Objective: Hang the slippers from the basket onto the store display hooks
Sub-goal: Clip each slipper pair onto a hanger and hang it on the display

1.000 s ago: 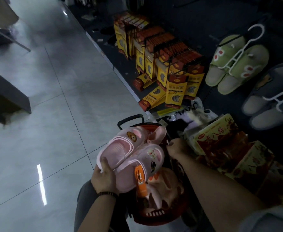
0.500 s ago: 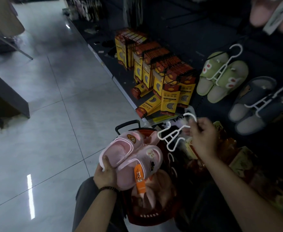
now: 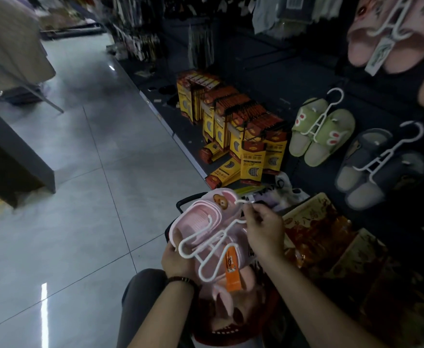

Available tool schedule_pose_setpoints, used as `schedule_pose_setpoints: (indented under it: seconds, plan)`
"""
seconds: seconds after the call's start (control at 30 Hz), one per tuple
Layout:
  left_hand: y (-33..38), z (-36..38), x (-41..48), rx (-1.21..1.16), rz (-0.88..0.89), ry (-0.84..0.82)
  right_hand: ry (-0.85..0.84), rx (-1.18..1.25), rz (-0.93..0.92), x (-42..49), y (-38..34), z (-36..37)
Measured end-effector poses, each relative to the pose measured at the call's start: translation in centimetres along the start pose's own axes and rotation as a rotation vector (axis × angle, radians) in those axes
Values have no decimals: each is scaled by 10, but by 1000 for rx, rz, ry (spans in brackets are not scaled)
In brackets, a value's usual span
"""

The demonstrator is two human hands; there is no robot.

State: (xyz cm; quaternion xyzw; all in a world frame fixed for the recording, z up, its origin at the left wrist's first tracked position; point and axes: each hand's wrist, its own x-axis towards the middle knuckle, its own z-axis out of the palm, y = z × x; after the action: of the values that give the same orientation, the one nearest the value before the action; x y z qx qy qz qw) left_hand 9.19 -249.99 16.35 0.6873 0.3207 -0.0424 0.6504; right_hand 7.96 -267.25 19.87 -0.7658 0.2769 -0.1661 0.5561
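My left hand (image 3: 174, 259) grips a pair of pink slippers (image 3: 200, 217) by the heel end, above the red basket (image 3: 221, 334). An orange tag (image 3: 232, 270) dangles from the pair. My right hand (image 3: 263, 228) pinches a white plastic hanger (image 3: 205, 249) near its hook and lays it across the pink soles. More pink slippers (image 3: 227, 301) lie in the basket below. On the dark display wall at right, green slippers (image 3: 322, 133), grey slippers (image 3: 379, 167) and pink slippers (image 3: 391, 36) hang on white hangers.
Rows of yellow and red packets (image 3: 236, 121) hang and lie on the low shelf behind the basket. Red and gold boxes (image 3: 331, 237) are stacked at right. Grey tiled floor (image 3: 67, 197) spreads to the left, with a dark fixture (image 3: 10, 156) at the far left.
My right hand has brought the white hanger from beside the shelf down onto the pink slippers. The view has tilted up, showing more of the display wall.
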Motion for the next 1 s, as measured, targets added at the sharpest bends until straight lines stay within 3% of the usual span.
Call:
schedule_pose_setpoints:
  seconds: [0.23,0.37,0.47,0.7,1.0]
  plan:
    - [-7,7,0,-64,-14,8,114,-124,-57,-1,-3,6]
    - [-2,7,-2,-117,-88,-24,95,-125,-26,-5,-4,7]
    - [-4,6,-5,-101,-42,-49,104,-121,13,3,-4,5]
    - [-3,6,-7,-109,-57,-64,60,-359,27,33,-5,-3]
    - [-1,5,-11,14,23,46,-25,-443,36,51,-35,-23]
